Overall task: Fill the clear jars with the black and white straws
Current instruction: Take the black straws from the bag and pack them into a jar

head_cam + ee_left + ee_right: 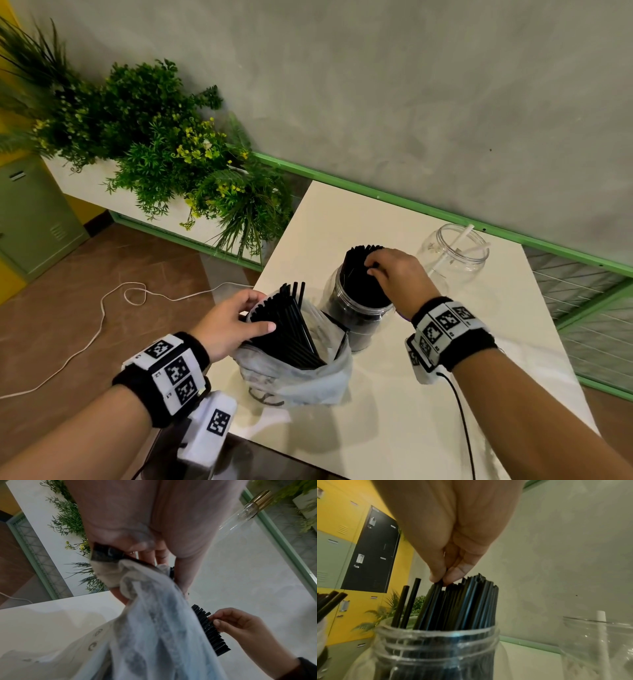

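Straws still to be moved sit nearest: a fan of black straws (291,329) stands in a crumpled clear plastic bag (298,373) at the near left of the white bench (394,411), leaning to the left. The left hand (233,323) has its thumb laid across them and its fingers (248,297) curled round the bag's mouth, apparently to keep the limp bag upright and open, so that the next batch is easy to take. Just beyond the bag and a little right stands a clear jar (356,308), packed with more black straws (458,601) standing upright, their tops well above the rim. The right hand (399,277) hovers over that bundle, thumb and fingertips (436,576) pinched together on the top ends of a few straws at the near-left edge of the pack; I judge it is seating them, or nudging them level with the rest. Two straws lean apart from the pack at the jar's left side, so some room seems left. Farther right, near the wall, a second clear jar (452,255) holds only two white straws (459,245) tilted against its rim, so the white share looks hardly begun. No supply of white straws shows.
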